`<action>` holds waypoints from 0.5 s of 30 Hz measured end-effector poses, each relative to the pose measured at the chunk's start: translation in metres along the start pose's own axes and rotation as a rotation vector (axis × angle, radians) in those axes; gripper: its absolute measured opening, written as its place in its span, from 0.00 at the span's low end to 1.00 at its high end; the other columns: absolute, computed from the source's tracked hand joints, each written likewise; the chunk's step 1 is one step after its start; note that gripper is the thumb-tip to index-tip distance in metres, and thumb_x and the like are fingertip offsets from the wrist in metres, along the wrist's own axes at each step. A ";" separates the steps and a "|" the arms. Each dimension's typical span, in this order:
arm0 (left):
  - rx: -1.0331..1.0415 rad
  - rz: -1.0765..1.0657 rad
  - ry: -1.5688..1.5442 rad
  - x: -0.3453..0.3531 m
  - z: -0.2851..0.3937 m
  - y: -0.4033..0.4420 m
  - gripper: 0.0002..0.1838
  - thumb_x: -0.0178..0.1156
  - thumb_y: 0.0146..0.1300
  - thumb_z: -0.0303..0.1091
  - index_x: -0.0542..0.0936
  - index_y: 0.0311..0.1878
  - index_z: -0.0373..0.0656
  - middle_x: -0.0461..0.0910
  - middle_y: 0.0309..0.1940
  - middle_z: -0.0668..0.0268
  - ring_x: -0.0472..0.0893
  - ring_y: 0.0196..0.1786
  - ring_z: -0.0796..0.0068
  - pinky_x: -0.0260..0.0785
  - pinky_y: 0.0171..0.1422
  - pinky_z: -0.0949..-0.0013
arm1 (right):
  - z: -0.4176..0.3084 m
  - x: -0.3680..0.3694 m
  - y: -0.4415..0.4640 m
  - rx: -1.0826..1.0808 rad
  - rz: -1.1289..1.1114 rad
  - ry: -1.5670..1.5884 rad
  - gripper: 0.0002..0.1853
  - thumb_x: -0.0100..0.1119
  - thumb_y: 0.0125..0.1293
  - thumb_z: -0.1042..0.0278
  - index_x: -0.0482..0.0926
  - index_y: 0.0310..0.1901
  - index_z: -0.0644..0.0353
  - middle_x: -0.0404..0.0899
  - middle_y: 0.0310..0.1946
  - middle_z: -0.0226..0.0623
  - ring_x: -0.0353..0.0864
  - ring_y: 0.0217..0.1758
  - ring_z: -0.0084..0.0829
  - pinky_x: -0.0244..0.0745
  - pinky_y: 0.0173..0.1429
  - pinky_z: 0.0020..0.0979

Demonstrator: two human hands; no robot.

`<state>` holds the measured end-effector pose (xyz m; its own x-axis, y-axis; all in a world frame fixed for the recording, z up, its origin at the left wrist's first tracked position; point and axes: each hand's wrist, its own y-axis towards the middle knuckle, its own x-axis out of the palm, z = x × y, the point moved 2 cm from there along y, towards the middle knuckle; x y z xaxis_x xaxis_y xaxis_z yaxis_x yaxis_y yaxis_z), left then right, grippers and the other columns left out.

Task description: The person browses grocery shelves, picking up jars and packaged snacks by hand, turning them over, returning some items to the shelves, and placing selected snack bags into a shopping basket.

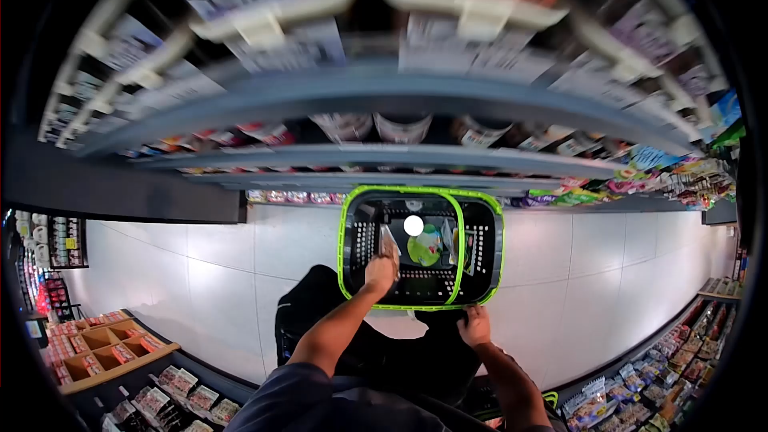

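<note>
A black shopping basket (pixel 346 252) with a bright green rim and handle stands below the shelves in front of me. My left hand (pixel 381 272) reaches in over its near left part, fingers closed on a flat packet (pixel 390 242). Inside the basket lie a green package (pixel 424 246), a round white item (pixel 414 226) and other packets toward the right. My right hand (pixel 474 326) is at the near right corner of the rim, its fingers bent; what they hold, if anything, is too small to make out.
Grey shelves (pixel 384 84) with price labels and packaged goods span the view ahead. Colourful bags (pixel 656 158) hang at the right. A wooden compartment display (pixel 108 344) stands at lower left, more packets (pixel 640 388) at lower right. Pale floor tiles (pixel 544 272) lie around the basket.
</note>
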<state>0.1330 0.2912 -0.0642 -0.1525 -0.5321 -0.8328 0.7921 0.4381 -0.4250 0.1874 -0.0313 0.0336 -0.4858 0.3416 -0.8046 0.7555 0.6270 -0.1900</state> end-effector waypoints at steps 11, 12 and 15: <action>0.716 0.050 -0.126 -0.390 0.197 -0.195 0.08 0.62 0.51 0.28 0.80 0.37 0.49 0.80 0.30 0.65 0.81 0.38 0.59 0.73 0.43 0.58 | -0.173 -0.192 0.086 -0.148 -0.076 0.689 0.67 0.83 0.42 0.56 0.41 0.75 0.67 0.55 0.72 0.57 0.56 0.76 0.45 0.49 0.78 0.40; 0.678 0.003 -0.191 -0.422 0.213 -0.203 0.07 0.62 0.53 0.30 0.80 0.36 0.50 0.82 0.32 0.64 0.81 0.37 0.57 0.73 0.41 0.56 | -0.176 -0.212 0.089 -0.213 -0.166 0.836 0.67 0.83 0.43 0.58 0.40 0.76 0.63 0.58 0.71 0.54 0.58 0.75 0.42 0.52 0.77 0.41; 0.514 -0.052 -0.462 -0.490 0.252 -0.222 0.05 0.62 0.60 0.32 0.78 0.39 0.50 0.82 0.30 0.61 0.83 0.34 0.59 0.74 0.37 0.64 | -0.194 -0.269 0.088 -0.228 -0.531 0.930 0.51 0.80 0.47 0.66 0.59 0.72 0.61 0.72 0.62 0.42 0.72 0.65 0.38 0.64 0.70 0.38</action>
<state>0.1806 0.2723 0.5274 -0.0204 -0.8471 -0.5310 0.9875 0.0660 -0.1431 0.2989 0.0677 0.3421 -0.9400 0.3241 0.1068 0.2988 0.9329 -0.2009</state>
